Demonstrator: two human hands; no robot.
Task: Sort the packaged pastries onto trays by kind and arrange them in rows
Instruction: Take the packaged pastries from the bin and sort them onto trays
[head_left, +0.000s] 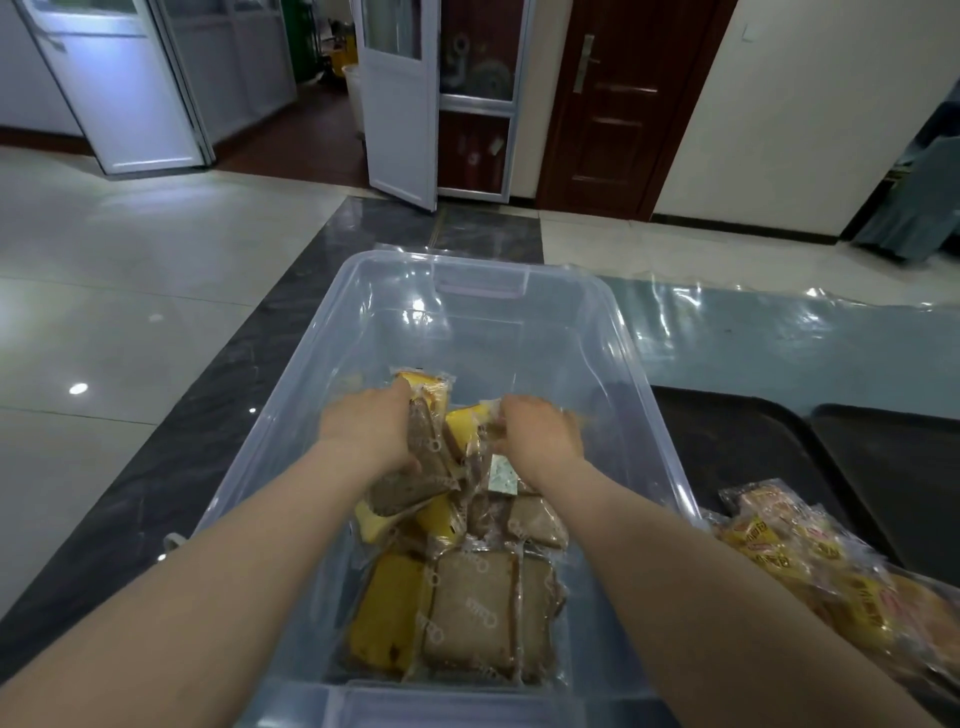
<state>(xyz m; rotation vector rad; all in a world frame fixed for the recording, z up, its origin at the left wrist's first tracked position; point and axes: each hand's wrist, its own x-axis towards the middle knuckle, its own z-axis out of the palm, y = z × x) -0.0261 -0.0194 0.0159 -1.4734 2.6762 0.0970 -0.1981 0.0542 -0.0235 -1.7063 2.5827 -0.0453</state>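
- Two bare hands are reaching down into a clear plastic bin (613, 332) that is filling the middle of the frame, sitting on the floor over a dark tile strip.
- At centre left, the left hand (371, 428) is closing its grip around a brown packaged pastry (423, 467), fingers curled over the wrapper's far side, with a yellow pastry (428, 387) lying just behind the knuckles.
- Just right of it, the right hand (540, 434) is pinching the crinkled wrapper of another yellow packaged pastry (465, 423); the fingertips are blurred, so how tightly the grip is pressing is hard to tell.
- Below both hands, at lower centre, more wrapped pastries are lying loose on the bin's bottom: a yellow cake slice (389, 613) touching a large brown slice (475, 613) on its right.
- At right, two dark trays (737, 431) are lying side by side beside the bin.
- At lower right, a pile of yellow-and-red printed packets (810, 561) is resting on the nearer tray's near end.
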